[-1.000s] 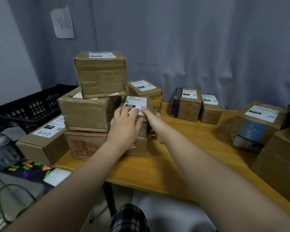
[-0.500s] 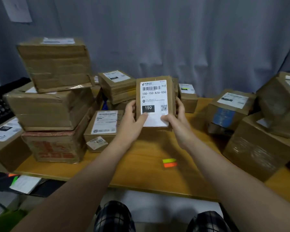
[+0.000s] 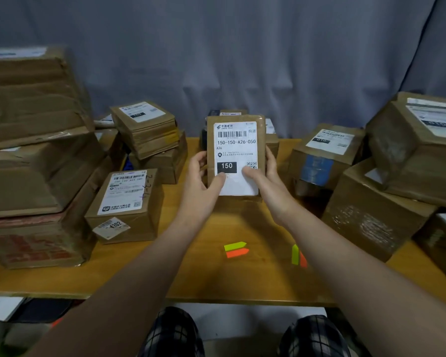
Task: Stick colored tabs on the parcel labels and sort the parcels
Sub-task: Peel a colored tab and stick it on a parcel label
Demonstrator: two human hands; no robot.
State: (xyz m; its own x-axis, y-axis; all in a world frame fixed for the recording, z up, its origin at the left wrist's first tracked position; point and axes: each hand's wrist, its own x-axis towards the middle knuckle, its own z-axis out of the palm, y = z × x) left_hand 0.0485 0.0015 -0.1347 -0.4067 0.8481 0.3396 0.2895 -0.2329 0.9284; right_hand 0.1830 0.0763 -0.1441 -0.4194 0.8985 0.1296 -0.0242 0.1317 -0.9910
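My left hand (image 3: 204, 181) gripped the left edge of the parcel (image 3: 210, 140), thumb pressed on its label (image 3: 236, 148) just under the black "150" block, fingers curled behind. My right hand (image 3: 265, 176) clamped the right edge the same way, thumb on the label below the QR code. Between them the parcel stood upright over the middle of the table (image 3: 206, 274), label facing me. I could not tell whether its lower edge touched the wood.

Nearer to me than the parcel, a green and an orange tab (image 3: 236, 249) lay side by side on the bare wood. A second green and orange pair (image 3: 296, 255) lay just right of them, partly hidden by my right forearm.

To the left of my hands sat a labelled box (image 3: 129, 202) with a small "4302" sticker on its front. Behind it stood a short stack (image 3: 144, 124) of labelled boxes. A tall pile (image 3: 31, 150) of bigger boxes filled the left end of the table.

On the right, a box with blue tape (image 3: 322, 155) sat near my right hand. Larger boxes (image 3: 371, 215) were heaped beyond it. A grey curtain (image 3: 242, 60) hung behind everything.
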